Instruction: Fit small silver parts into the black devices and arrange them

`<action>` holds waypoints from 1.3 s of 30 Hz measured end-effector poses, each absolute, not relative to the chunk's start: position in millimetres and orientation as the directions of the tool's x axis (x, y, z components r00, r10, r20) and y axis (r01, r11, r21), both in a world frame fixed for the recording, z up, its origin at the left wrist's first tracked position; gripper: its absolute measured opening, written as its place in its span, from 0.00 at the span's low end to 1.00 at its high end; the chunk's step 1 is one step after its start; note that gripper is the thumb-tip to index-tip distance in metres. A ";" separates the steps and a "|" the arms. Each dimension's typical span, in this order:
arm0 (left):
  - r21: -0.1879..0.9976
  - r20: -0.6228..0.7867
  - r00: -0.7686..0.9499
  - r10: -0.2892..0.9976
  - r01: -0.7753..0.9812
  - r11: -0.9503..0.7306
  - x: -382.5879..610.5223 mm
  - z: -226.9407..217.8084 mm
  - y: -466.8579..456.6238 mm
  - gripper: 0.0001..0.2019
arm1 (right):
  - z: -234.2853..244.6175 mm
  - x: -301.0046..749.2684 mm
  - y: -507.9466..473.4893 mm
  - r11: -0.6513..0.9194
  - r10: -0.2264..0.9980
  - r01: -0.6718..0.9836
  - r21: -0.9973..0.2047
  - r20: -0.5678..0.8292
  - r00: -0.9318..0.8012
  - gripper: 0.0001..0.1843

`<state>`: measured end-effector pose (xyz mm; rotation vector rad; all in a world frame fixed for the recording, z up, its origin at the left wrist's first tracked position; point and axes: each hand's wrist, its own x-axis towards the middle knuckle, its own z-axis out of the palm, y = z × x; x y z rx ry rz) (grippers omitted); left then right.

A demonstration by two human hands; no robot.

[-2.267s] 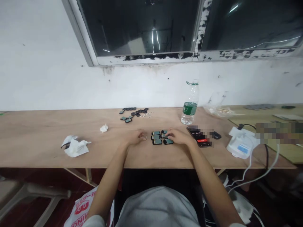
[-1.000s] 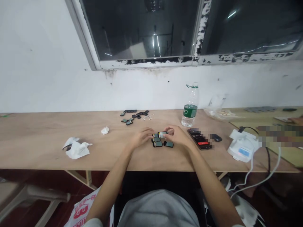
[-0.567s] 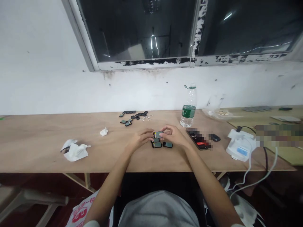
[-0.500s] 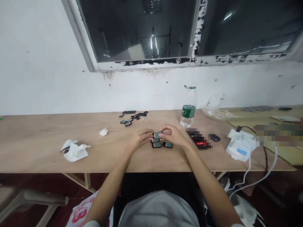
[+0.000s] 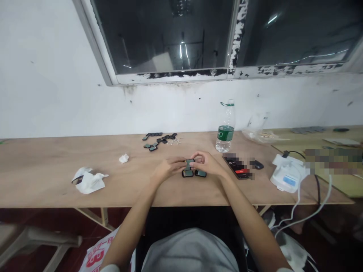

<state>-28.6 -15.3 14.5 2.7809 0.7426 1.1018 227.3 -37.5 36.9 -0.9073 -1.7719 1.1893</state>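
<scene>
Crumpled white tissue [image 5: 90, 180] lies at the left of the counter [image 5: 42, 166], a smaller wad [image 5: 124, 158] further in. A scatter of dark flat parts [image 5: 159, 138] sits near the wall.

At centre, the left hand [image 5: 167, 169] and right hand [image 5: 206, 163] meet over one small dark module [image 5: 189, 163], lifted just off the counter. Both hands are pinched narrow on it, left fingertips at its left end, right thumb and forefinger over its right. Two like modules [image 5: 194, 173] lie directly below, side by side.

Judgement: a fitting or inspection step on the held module; the next move calls for fine fingertip control.

Both forearms reach forward, converging, wrists low.

Right of these: a water bottle [image 5: 225, 126], a phone [image 5: 238, 167], a white device [image 5: 288, 175] with cables.
</scene>
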 end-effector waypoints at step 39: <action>0.080 0.712 0.629 0.312 0.369 -0.926 -28.5 7.5 -11.7 0.13 | 45.9 228.7 -41.0 0.232 0.895 0.102 -0.967 0.171 -0.413 0.26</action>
